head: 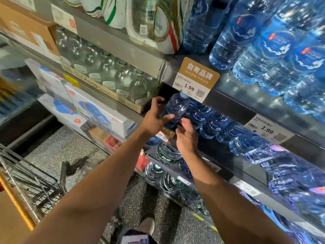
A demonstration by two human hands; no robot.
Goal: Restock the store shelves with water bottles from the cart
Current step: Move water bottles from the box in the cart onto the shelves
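Reaching out over a speckled floor [58, 152], a person's two bare forearms stretch from the bottom of the head view toward a store shelf [233, 103], with the wire cart [29, 187] at lower left. The left hand [155, 117] has its thumb and fingers spread and curved around the side of a blue water bottle [176, 107], touching it. The right hand [186, 136] sits just below and beside the bottle's base, fingers loosely curled toward it; whether it actually grips cannot be told. The bottle stands at the left end of a row of matching blue bottles [228, 131] on the middle shelf, its cap just under a brown price tag [196, 80] reading 1.99. Left of it sits a tray of clear glass bottles [112, 76], with white boxes [98, 108] below. Larger blue bottles [272, 46] fill the shelf above, and green-labelled bottles [167, 154] lie on the shelf beneath.
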